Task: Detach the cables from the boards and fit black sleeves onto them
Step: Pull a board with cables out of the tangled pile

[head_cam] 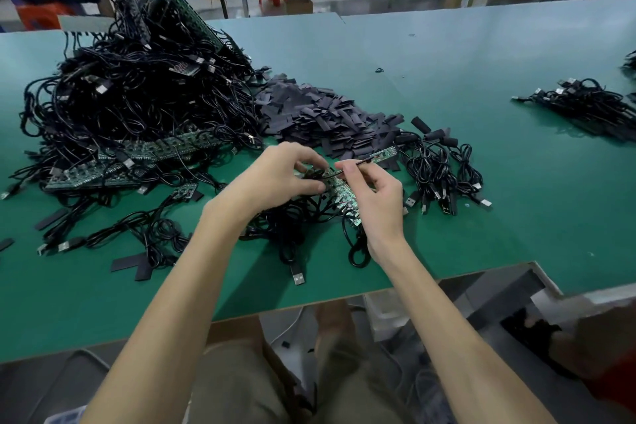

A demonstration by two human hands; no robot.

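My left hand (278, 175) grips one end of a green board strip (346, 198) that lies over tangled black cables at the table's middle. My right hand (373, 200) pinches a thin black cable (358, 163) whose far end carries a small green board piece (383, 154), lifted off the strip. Behind my hands lies a heap of flat black sleeves (316, 113). A large pile of black cables on board strips (137, 96) rises at the left.
A bundle of cables with USB plugs (444, 175) lies right of my hands, and another bundle (592, 107) at the far right. Loose sleeves (132, 265) lie near the front edge. The green table's edge (447, 277) runs just below my wrists.
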